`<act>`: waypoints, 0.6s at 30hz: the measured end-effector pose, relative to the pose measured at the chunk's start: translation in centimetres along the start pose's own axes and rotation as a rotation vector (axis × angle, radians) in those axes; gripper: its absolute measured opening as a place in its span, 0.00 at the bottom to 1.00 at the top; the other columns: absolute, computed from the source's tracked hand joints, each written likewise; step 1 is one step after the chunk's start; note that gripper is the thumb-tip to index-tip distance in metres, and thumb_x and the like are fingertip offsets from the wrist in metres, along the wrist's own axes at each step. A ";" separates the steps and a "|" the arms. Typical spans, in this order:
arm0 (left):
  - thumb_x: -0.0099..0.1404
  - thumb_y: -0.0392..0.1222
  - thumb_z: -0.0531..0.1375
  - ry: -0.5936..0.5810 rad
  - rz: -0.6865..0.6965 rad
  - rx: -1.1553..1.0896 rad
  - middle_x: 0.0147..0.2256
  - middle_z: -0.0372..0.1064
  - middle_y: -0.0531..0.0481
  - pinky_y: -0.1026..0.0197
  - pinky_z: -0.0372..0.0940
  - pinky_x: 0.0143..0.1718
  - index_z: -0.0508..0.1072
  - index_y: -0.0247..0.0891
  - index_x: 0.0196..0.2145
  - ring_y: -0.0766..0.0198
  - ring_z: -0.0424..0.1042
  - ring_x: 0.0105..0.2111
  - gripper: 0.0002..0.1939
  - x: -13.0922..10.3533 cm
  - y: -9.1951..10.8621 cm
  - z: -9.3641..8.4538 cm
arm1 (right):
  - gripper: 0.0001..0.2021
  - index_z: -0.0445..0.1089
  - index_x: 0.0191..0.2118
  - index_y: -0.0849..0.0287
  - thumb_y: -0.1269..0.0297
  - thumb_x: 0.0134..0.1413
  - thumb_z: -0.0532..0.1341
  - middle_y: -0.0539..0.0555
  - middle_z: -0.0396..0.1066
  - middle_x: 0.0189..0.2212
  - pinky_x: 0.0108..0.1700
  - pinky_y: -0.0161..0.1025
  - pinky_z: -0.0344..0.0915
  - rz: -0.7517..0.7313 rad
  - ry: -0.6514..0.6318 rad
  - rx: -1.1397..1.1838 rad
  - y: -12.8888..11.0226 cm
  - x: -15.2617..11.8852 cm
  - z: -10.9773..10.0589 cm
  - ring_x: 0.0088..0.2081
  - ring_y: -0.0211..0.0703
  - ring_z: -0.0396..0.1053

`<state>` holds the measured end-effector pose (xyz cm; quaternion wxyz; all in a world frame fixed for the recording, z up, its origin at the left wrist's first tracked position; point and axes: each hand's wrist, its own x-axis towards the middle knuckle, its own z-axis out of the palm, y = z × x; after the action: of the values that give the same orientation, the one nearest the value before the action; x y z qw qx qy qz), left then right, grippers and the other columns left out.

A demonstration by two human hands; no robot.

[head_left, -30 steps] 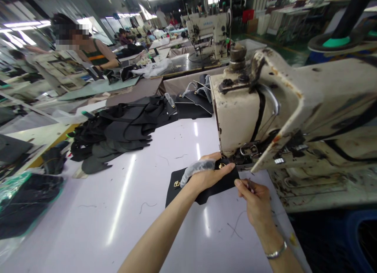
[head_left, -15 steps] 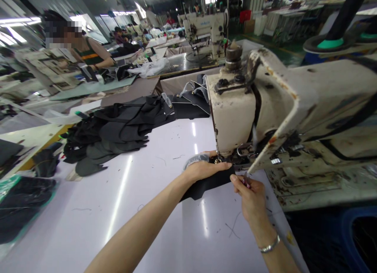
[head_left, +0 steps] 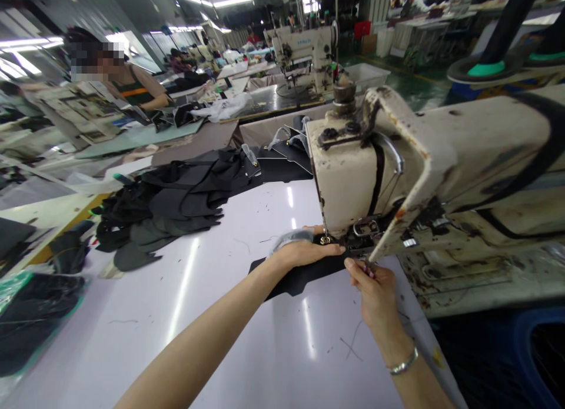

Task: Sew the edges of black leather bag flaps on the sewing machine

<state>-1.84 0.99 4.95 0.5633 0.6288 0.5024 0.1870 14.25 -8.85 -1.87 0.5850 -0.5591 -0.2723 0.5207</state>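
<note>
My left hand (head_left: 304,253) lies spread with its fingers stretched out on a black flat panel (head_left: 293,282), under the head of a cream, rust-stained sewing machine (head_left: 344,168). A small gold-coloured metal fitting (head_left: 325,240) shows beside its fingers, below the needle area. Grey translucent wrapping (head_left: 289,238) curves behind the wrist. At the panel's right end, my right hand (head_left: 373,282) is closed, thumb and forefinger pinched close to the panel edge. Something small and pinkish shows between its fingers, too little to name. A bent, rusty metal rod (head_left: 399,215) slants down to that hand.
A heap of dark cut pieces (head_left: 176,200) lies on the white tabletop (head_left: 212,338) at left. Black panels with wrapped fittings (head_left: 282,162) sit behind. Plastic-wrapped dark material (head_left: 39,321) is at far left. Across the room, a person (head_left: 136,88) sits near another machine.
The black panel has shifted slightly left, showing more of its left end past my forearm. A shiny metal lever on the machine has risen. Both hands stay nearly in place.
</note>
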 end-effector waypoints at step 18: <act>0.51 0.49 0.73 -0.155 -0.285 -0.242 0.42 0.83 0.55 0.60 0.75 0.44 0.83 0.49 0.39 0.54 0.81 0.45 0.16 1.4 -1.1 -0.8 | 0.24 0.64 0.16 0.58 0.51 0.41 0.76 0.47 0.62 0.16 0.27 0.37 0.51 0.021 0.141 0.075 -0.9 0.0 2.3 0.23 0.36 0.57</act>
<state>-2.36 2.43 3.77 0.6925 0.4918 0.5151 0.1154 12.41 -7.87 -0.51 0.6175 -0.5749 -0.2051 0.4960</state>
